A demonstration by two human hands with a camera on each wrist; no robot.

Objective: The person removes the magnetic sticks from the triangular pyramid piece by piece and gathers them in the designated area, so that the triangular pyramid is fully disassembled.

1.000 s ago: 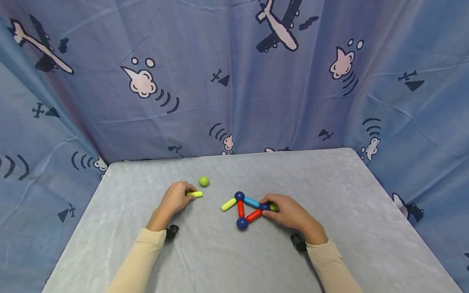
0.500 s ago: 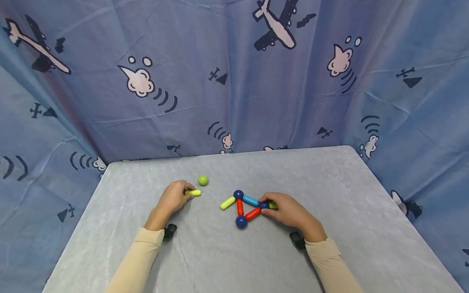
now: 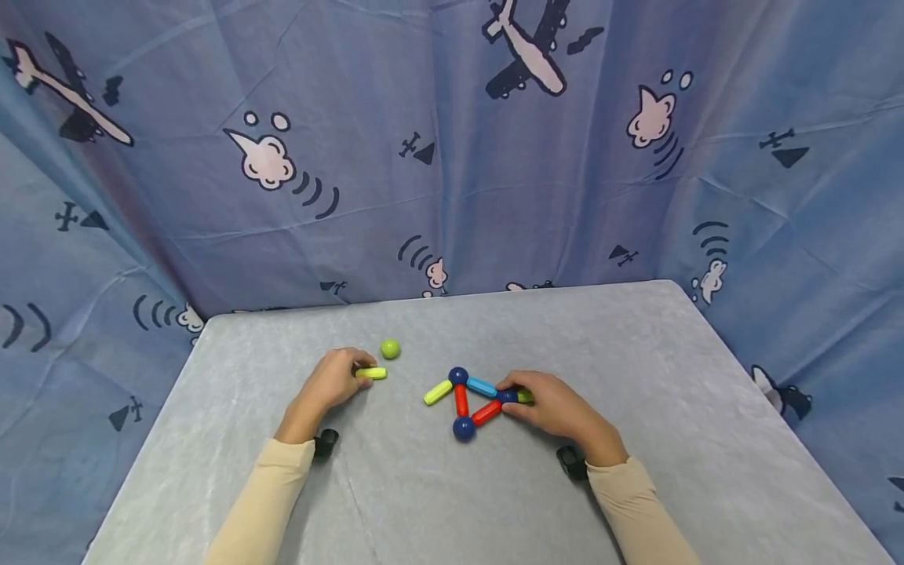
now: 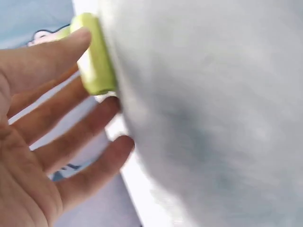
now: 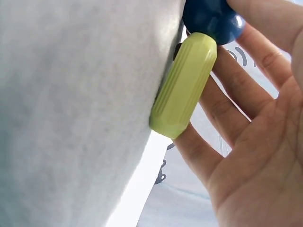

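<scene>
Head view: a person in cream long sleeves works at a table covered in pale grey cloth point(image 3: 636, 353), hemmed on three sides by a blue fabric backdrop point(image 3: 424, 196) printed with aeroplanes and puffs of cloud. At left, the left hand point(image 3: 328, 384) rests on the cloth with its fingers curled loosely over one end of a short yellow-green plastic rod point(image 3: 373, 373) lying flat; in the left wrist view the thumb and fingertips point(image 4: 85, 35) touch the rod point(image 4: 94, 61), the fingers only half bent. Just beyond the rod sits a small yellow-green ball point(image 3: 390, 348), apart from the hand. Toward the middle lies a flat triangle of toy pieces: a second yellow-green rod point(image 3: 438, 392) angling off a dark blue ball point(image 3: 458, 376), a red rod point(image 3: 462, 401) running down to another dark blue ball point(image 3: 463, 428), a light blue rod point(image 3: 482, 386) and a second red rod point(image 3: 487, 413) closing the shape. At right, the right hand point(image 3: 554, 406) covers the third corner, fingers curled round a dark blue ball point(image 5: 210, 19) and the yellow-green rod point(image 5: 184, 90) joined to it (the right wrist view shows both against the cloth). Small black wrist cameras point(image 3: 325, 442) sit under each forearm.
</scene>
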